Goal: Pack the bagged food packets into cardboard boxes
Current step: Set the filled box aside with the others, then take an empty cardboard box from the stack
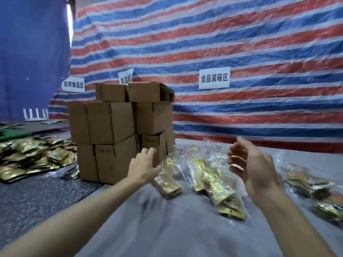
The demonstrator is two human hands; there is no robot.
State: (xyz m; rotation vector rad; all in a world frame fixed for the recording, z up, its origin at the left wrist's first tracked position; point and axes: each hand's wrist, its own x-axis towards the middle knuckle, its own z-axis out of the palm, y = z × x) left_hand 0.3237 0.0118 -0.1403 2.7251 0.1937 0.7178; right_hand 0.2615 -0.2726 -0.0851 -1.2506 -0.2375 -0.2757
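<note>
Two bare hands are being held out forward in the head view, both holding nothing. The left hand [143, 165] is hovering just in front of the bottom near corner of the stack of cardboard boxes [120, 127], its fingers spread and relaxed. Whether the fingertips are touching the cardboard cannot be told. The right hand [248, 164] is hanging in the air above the bagged food packets [209, 175], palm turned to the left, its fingers loosely curled around nothing.

Those packets, gold pouches sealed in clear plastic bags, are lying scattered on a grey cloth [176, 229] between and beyond the two hands, just right of the boxes. More bags [315, 188] are lying at the right edge. None is sitting in a box. The closed brown boxes are standing three tiers high at centre left, partly on a dark mat [37, 197].

At far left a heap of loose gold pouches [31, 156] is lying on that mat. Behind everything a red, white and blue striped tarp [241, 43] is hanging, carrying white paper signs [214, 78] with printed characters, beside a blue sheet [31, 52].
</note>
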